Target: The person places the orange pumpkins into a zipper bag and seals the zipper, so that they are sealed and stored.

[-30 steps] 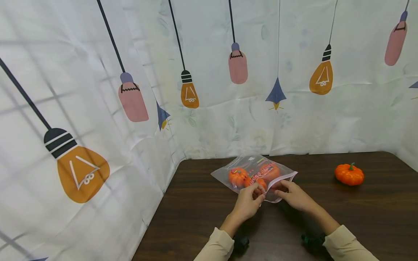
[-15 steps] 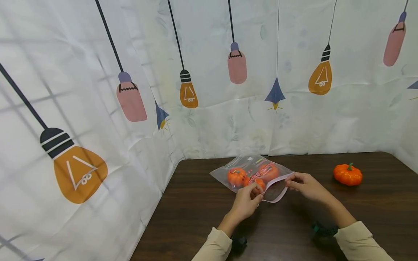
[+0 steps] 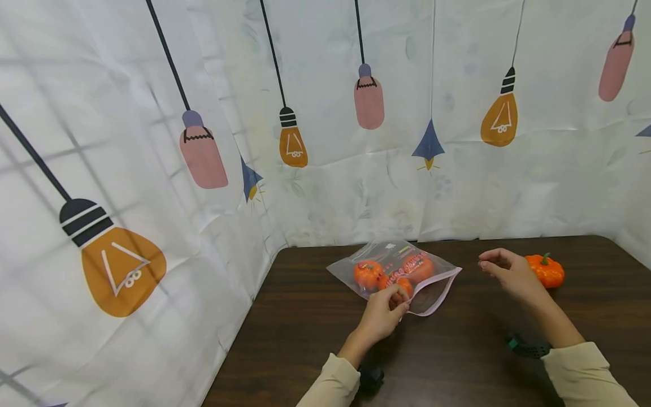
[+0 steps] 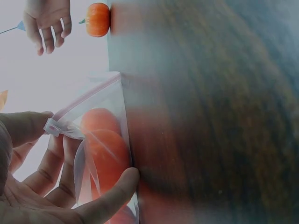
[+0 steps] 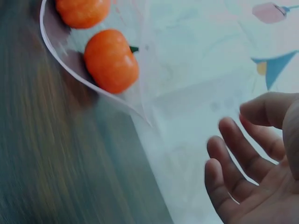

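Note:
A clear zip bag [image 3: 390, 257] with a pinkish zip edge lies near the table's far edge, its mouth spread apart toward the person. Inside it are toy pumpkins, among them a small orange pumpkin [image 3: 368, 275] and another pumpkin [image 5: 112, 60]. The left hand [image 3: 381, 314] pinches the bag's rim by the white zip slider [image 4: 53, 127]. Off to the right of the bag, the right hand [image 3: 511, 275] is in the air with relaxed fingers, holding nothing. Just behind it sits a loose orange pumpkin [image 3: 548, 271] with a green stem, partly hidden by that hand.
The dark wooden table [image 3: 458, 362] runs back to a white curtain [image 3: 325, 203] printed with hanging lamps. Another stretch of curtain hangs along the left side. A dark wrist device [image 3: 526, 346] is under the right forearm.
The right hand has let go of the bag's mouth and moved right, close to the loose pumpkin. The bag's mouth has widened. The left hand keeps its hold on the rim.

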Available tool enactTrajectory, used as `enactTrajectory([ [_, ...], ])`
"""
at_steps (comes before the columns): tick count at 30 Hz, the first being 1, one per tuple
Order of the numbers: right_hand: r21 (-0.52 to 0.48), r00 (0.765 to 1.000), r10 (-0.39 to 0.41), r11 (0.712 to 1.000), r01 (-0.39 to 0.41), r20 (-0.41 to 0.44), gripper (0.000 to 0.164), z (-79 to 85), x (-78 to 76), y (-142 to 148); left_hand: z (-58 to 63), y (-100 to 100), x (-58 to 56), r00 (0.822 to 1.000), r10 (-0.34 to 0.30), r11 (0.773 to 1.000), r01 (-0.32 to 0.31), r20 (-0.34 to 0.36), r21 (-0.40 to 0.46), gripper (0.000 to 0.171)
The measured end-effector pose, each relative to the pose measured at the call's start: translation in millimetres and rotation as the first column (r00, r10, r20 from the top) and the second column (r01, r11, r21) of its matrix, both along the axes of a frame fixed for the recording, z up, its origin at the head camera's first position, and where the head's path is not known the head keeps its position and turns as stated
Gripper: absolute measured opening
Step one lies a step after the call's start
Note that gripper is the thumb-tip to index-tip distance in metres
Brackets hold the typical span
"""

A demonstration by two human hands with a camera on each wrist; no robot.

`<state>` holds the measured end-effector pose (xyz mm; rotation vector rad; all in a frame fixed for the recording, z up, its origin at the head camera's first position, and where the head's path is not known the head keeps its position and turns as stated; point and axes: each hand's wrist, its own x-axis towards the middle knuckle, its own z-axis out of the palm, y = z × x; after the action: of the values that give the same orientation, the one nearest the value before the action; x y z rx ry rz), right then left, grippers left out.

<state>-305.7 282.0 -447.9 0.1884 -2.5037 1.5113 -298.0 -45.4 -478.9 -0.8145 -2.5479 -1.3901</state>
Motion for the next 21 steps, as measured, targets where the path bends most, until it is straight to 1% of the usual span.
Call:
enactTrajectory([
  [4,-0.031,0.996,-0.091,0.995,0.091,-0.023,0.025,-2.4,1.5,14.9,-0.3,-0.7,-0.6,1.000,0.004,1.000,-0.004,-0.003,-0.006,0.009],
  [8,-0.071,0.982,-0.191,0.979,0.190,-0.006,0.018,-3.6,4.2,29.9,-0.4,-1.1,-0.7,1.000,0.006,1.000,-0.006,-0.001,-0.011,0.009],
  [11,-0.086,0.967,-0.253,0.963,0.254,0.029,0.018,-3.4,5.9,39.8,-0.3,-1.3,-0.6,1.000,0.003,1.000,-0.003,0.004,-0.009,0.009],
  [13,-0.091,0.957,-0.284,0.953,0.288,0.058,0.021,-3.6,6.4,45.8,0.0,-1.1,-0.3,1.000,0.003,1.000,-0.003,0.009,-0.008,0.009],
  [16,-0.097,0.942,-0.327,0.938,0.334,0.079,0.020,-4.3,6.7,53.4,0.2,-1.0,-0.1,1.000,0.004,1.000,-0.004,0.013,-0.007,0.009],
  [19,-0.083,0.923,-0.374,0.921,0.381,0.088,0.016,-6.2,6.6,60.0,0.3,-0.9,-0.1,1.000,0.005,1.000,-0.005,0.010,-0.007,0.009],
  [21,-0.060,0.910,-0.405,0.910,0.411,0.092,0.017,-7.9,7.1,63.9,0.2,-0.6,0.1,1.000,0.003,1.000,-0.003,0.010,-0.008,0.009],
])
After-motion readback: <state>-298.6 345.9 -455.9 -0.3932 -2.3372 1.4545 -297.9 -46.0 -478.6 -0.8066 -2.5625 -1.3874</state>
